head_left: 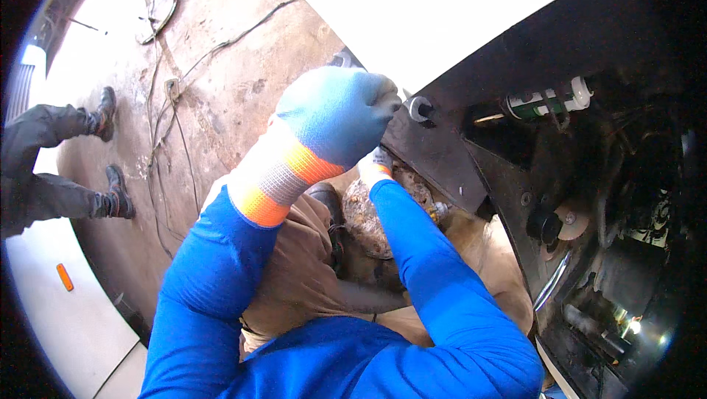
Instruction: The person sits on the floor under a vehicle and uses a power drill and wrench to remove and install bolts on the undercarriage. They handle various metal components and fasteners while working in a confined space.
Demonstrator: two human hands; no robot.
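My left hand, in a blue-coated glove with an orange and grey cuff, is closed in a fist at a white panel's lower corner, apparently round a grey wrench whose jaw shows beside my knuckles at a dark metal plate. My right hand, in a similar glove, reaches under and beyond my left wrist to that plate, above a rusty round lump; its fingers are mostly hidden.
The large white panel overhangs dark machinery on my right, with a green-and-white cylinder. Cables cross the stained floor. Another person's legs in boots stretch in from the left, near a pale panel.
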